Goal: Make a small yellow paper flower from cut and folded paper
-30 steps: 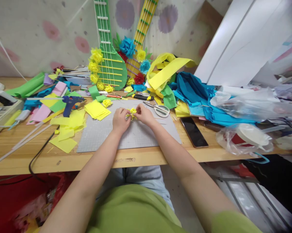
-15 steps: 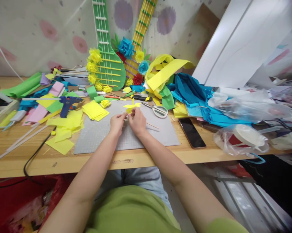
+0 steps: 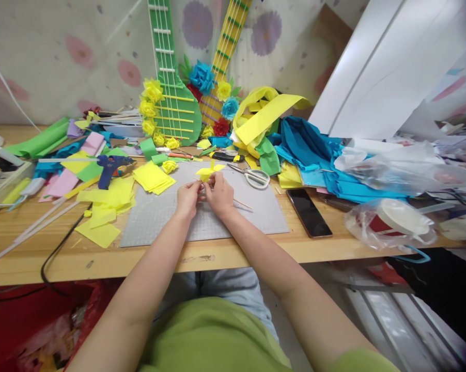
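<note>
Over the grey cutting mat (image 3: pixel 155 227), my two hands meet, fingers pinched close together. A yellow paper flower (image 3: pixel 208 172) with spread petals rises from between the fingertips. My left hand (image 3: pixel 187 199) is closed at its base, which the fingers mostly cover. On the flower's right side, my right hand (image 3: pixel 220 196) is closed too. A thin wooden stick (image 3: pixel 243 205) pokes out beyond the right hand; whether that hand grips it or it lies on the mat, I cannot tell. White-handled scissors (image 3: pixel 257 179) rest just right of the flower.
Left of the mat are stacked yellow paper squares (image 3: pixel 152 177), a finished yellow rose (image 3: pixel 170 166) and a blue glue gun (image 3: pixel 109 168). A phone (image 3: pixel 309 212) lies to the right. Behind stand a green paper guitar (image 3: pixel 179 113), a yellow one, and blue crepe paper (image 3: pixel 306 144).
The fingers have shifted slightly around the flower's base, and the flower has turned a little, one petal now standing more upright. The whole view has drifted slightly.
</note>
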